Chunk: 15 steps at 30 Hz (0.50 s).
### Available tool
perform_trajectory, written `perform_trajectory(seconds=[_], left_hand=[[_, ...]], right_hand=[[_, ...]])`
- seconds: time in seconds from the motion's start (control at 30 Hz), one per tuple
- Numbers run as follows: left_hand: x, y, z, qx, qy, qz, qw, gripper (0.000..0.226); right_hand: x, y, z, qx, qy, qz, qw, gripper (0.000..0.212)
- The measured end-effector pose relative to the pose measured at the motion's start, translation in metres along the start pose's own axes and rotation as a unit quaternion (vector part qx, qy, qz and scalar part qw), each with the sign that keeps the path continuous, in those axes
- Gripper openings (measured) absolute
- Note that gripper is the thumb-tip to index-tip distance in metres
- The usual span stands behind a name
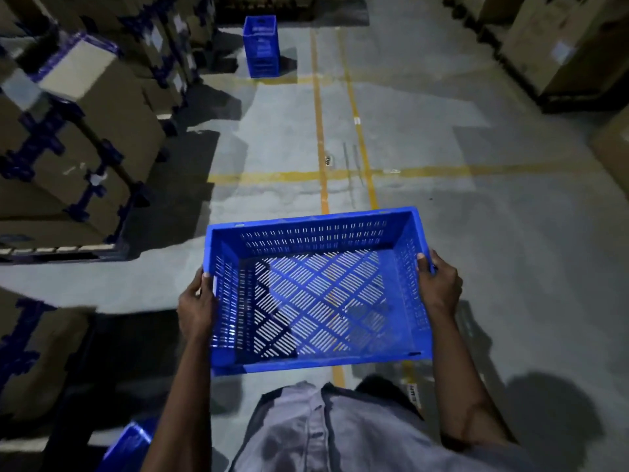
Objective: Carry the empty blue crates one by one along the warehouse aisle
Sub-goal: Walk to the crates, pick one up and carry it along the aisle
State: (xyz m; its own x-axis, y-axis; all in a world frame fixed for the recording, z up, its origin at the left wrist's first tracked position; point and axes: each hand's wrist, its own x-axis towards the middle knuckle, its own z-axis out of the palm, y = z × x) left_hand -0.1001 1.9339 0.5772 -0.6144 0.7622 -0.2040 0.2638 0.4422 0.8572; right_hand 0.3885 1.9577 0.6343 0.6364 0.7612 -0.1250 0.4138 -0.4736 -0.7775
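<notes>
I hold an empty blue crate [316, 294] level in front of my body, its slotted bottom showing the floor through it. My left hand [197, 304] grips its left wall and my right hand [440, 287] grips its right wall, thumbs over the rim. Far ahead down the aisle a stack of blue crates [260, 46] stands on the floor. A corner of another blue crate [131, 444] shows at the bottom left beside my arm.
Pallets of cardboard boxes with blue corner straps [68, 148] line the left side; more boxes [561, 42] stand at the right. Yellow floor lines [320, 131] run along and across the grey concrete aisle. My grey shirt fills the bottom.
</notes>
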Motion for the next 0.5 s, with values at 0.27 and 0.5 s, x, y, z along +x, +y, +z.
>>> perform_trajectory(seconds=[0.27, 0.5], left_hand=[[0.137, 0.079, 0.102, 0.020, -0.016, -0.001, 1.000, 0.063], [0.250, 0.175, 0.210, 0.014, 0.009, -0.011, 1.000, 0.069]], right_hand=[[0.148, -0.057, 0.070, -0.014, 0.015, 0.010, 1.000, 0.044], [0.323, -0.142, 0.129, 0.001, -0.006, -0.003, 1.000, 0.045]])
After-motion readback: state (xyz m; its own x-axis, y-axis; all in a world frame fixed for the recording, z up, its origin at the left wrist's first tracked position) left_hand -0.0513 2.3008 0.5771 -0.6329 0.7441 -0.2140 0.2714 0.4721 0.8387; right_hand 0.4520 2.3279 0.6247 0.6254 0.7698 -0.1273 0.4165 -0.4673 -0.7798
